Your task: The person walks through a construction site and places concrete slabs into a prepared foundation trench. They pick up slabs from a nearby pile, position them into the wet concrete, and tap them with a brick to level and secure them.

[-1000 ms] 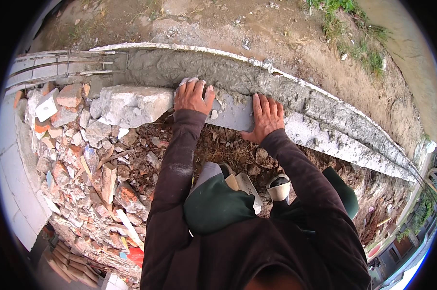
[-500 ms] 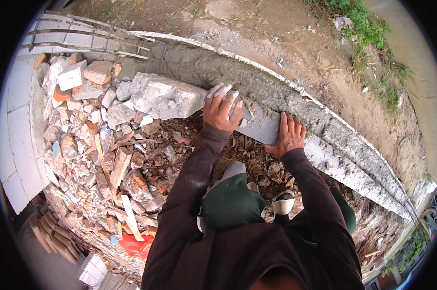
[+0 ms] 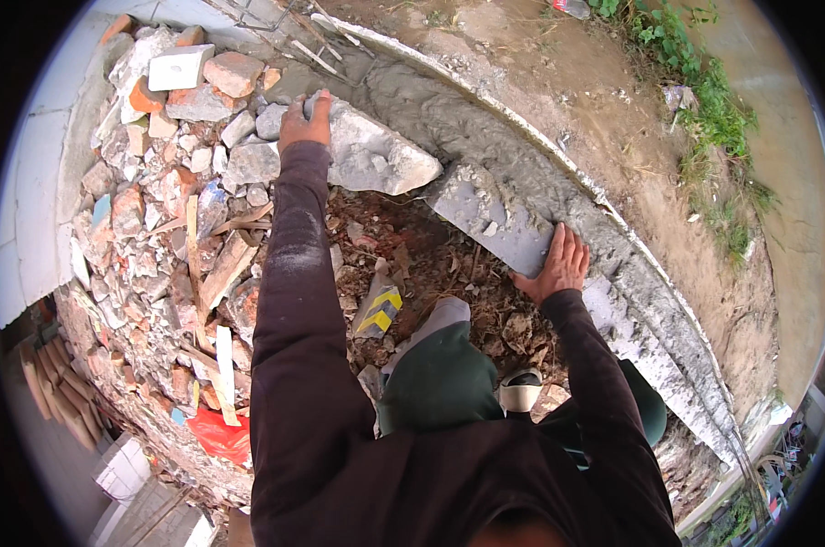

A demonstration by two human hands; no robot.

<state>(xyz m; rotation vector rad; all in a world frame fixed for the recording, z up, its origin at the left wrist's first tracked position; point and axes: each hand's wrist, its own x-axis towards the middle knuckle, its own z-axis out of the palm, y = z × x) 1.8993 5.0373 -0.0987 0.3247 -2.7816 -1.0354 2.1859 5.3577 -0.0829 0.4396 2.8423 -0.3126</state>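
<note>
My left hand (image 3: 303,125) reaches up to the left end of a rough pale concrete chunk (image 3: 381,150), its fingers curled over the edge. My right hand (image 3: 558,260) rests on the right end of a grey slab (image 3: 490,214), fingers laid across it with the thumb apart. The slab lies just right of the chunk, along a trough of wet grey mortar (image 3: 485,128). Below the slab is a hollow of earth and debris, holding a piece with yellow chevrons (image 3: 381,314).
A rubble pile (image 3: 175,219) with bricks, wood pieces and a red plastic bag (image 3: 216,436) fills the left, beside a pale wall (image 3: 43,210). Bent rebar (image 3: 326,55) is at the top. Dirt ground (image 3: 604,128) and plants (image 3: 713,118) lie beyond the mortar. My feet are below me.
My left hand has left the grey slab and moved up and left onto the concrete chunk. My right hand stays on the slab. The view has turned, shifting the scene.
</note>
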